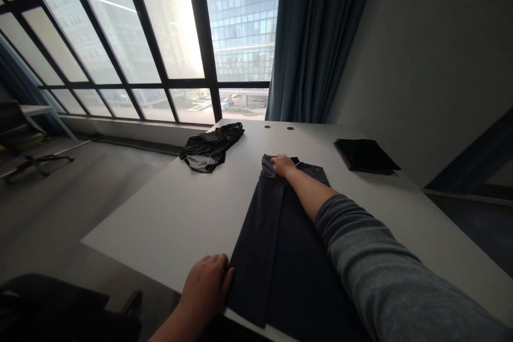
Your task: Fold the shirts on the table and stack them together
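While the right arm stretches forward nearly straight over the white table point(160, 224), its hand point(284, 164) rests knuckles-up on the far end of a dark garment point(288, 256), the fingers bent down onto the cloth; whether they pinch it or merely press, I cannot tell. Bunched ridges of a heathered grey sleeve point(372, 262) sit partway up that forearm, leaving the wrist bare. At the table's near edge the left hand point(206, 278) lies low beside the garment's left side, fingers close together and curled, thumb against the cloth's border; its underside is hidden, so its grip cannot be told.

The garment runs lengthwise along the table's middle, its near end at the near edge. Its matte, smooth fabric forms a long wedge, narrow at the top and broad below, with a straight lengthwise line down the left part. Toward the table's far left edge lies a crumpled black garment point(214, 147) with thin pale stripes. Near the table's right edge sits a flat, black folded cloth point(364, 155), roughly four-cornered. The tabletop is smooth, with 2 small round holes point(290, 128) by its far edge.
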The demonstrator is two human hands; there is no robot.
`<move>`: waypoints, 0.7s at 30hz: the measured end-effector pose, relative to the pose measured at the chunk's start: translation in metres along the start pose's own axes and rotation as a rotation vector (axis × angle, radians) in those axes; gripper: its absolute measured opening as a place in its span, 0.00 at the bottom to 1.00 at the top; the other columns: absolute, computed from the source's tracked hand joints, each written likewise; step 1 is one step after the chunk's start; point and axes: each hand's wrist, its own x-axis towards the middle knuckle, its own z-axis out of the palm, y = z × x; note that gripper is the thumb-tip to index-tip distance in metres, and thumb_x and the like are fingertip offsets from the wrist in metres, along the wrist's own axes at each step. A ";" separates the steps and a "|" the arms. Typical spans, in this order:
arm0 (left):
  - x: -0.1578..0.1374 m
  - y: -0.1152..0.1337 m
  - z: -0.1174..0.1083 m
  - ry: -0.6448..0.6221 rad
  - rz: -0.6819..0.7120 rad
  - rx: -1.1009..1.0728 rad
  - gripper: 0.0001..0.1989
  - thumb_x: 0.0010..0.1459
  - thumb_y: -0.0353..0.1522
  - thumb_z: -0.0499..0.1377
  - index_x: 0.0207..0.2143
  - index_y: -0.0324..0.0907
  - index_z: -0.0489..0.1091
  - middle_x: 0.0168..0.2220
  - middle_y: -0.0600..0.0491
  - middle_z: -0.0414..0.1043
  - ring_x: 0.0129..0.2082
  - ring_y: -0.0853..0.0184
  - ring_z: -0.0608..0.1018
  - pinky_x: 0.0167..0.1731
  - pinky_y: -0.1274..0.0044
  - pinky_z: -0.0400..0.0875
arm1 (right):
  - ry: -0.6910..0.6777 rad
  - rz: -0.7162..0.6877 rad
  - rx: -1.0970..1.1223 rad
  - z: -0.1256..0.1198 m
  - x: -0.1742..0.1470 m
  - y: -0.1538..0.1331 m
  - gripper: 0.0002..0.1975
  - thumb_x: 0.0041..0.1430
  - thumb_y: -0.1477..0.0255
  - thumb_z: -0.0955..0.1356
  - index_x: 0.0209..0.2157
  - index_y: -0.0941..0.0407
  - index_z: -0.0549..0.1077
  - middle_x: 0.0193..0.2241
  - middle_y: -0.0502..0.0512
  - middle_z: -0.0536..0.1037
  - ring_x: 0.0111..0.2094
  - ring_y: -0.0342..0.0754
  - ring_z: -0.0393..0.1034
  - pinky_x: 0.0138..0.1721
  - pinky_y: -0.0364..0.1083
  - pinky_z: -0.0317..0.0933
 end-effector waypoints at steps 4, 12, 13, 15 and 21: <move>-0.004 0.002 0.002 -0.055 -0.048 -0.008 0.10 0.71 0.32 0.53 0.40 0.43 0.74 0.40 0.47 0.80 0.45 0.57 0.81 0.47 0.69 0.69 | -0.040 0.041 0.026 0.011 0.043 -0.007 0.21 0.70 0.69 0.62 0.58 0.46 0.77 0.59 0.62 0.74 0.58 0.62 0.68 0.57 0.56 0.65; -0.013 -0.002 0.000 -0.179 -0.146 -0.022 0.11 0.73 0.33 0.52 0.41 0.43 0.75 0.41 0.48 0.82 0.44 0.56 0.83 0.43 0.70 0.71 | -0.027 0.139 0.039 0.045 0.083 -0.010 0.21 0.71 0.72 0.60 0.56 0.52 0.78 0.53 0.69 0.78 0.55 0.64 0.70 0.55 0.60 0.64; -0.014 -0.003 0.000 -0.190 -0.150 -0.029 0.11 0.73 0.33 0.53 0.41 0.44 0.75 0.41 0.49 0.82 0.44 0.56 0.84 0.43 0.70 0.71 | -0.017 0.144 0.041 0.048 0.087 -0.010 0.20 0.71 0.73 0.59 0.56 0.54 0.78 0.52 0.70 0.79 0.55 0.63 0.70 0.56 0.60 0.63; -0.016 -0.003 0.000 -0.211 -0.160 -0.039 0.11 0.73 0.33 0.53 0.41 0.44 0.74 0.41 0.49 0.82 0.44 0.56 0.84 0.42 0.70 0.72 | 0.007 0.149 0.046 0.053 0.092 -0.009 0.20 0.71 0.74 0.59 0.55 0.55 0.77 0.52 0.70 0.79 0.55 0.63 0.70 0.56 0.60 0.61; -0.018 -0.006 0.001 -0.212 -0.165 -0.024 0.11 0.73 0.32 0.52 0.39 0.43 0.74 0.38 0.49 0.82 0.40 0.57 0.84 0.41 0.69 0.73 | 0.075 0.143 0.042 0.063 0.095 -0.007 0.23 0.71 0.76 0.55 0.56 0.55 0.76 0.54 0.71 0.78 0.56 0.63 0.68 0.56 0.63 0.60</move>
